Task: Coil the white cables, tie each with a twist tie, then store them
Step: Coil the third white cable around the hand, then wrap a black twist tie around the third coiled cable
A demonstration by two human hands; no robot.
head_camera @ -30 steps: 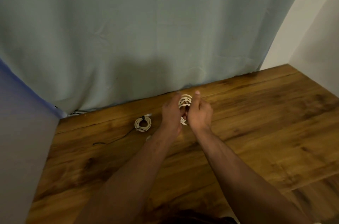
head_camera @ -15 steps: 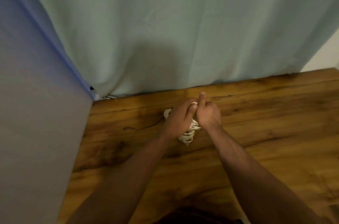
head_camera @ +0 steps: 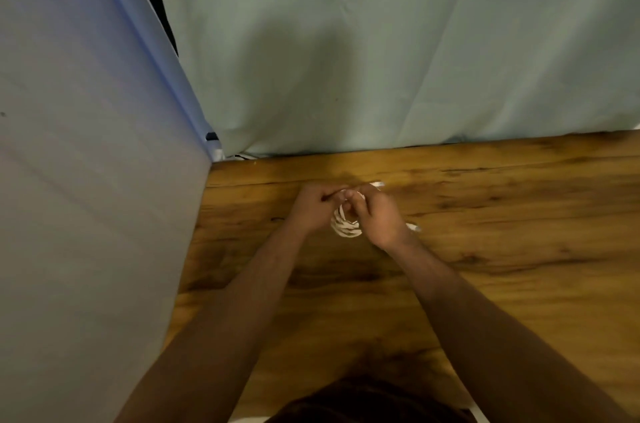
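Observation:
A coil of white cable [head_camera: 345,224] sits between my two hands, above the wooden surface [head_camera: 485,215]. My left hand [head_camera: 313,208] has its fingers curled at the coil's left side, thumb and fingertips meeting at its top. My right hand [head_camera: 379,215] grips the coil from the right. A white cable end [head_camera: 376,184] pokes out above the right hand, and another white bit [head_camera: 414,227] shows to the right of that wrist. The twist tie itself is hidden by my fingers.
A pale green cloth [head_camera: 381,59] hangs along the back of the wooden surface. A light blue-grey panel [head_camera: 86,180] closes off the left side. My dark-clothed lap [head_camera: 363,402] shows at the bottom edge.
The camera has swung left and down, so the tied coil with the black tie seen earlier is out of sight. Both hands have kept working on the same coil, which now lies lower between them.

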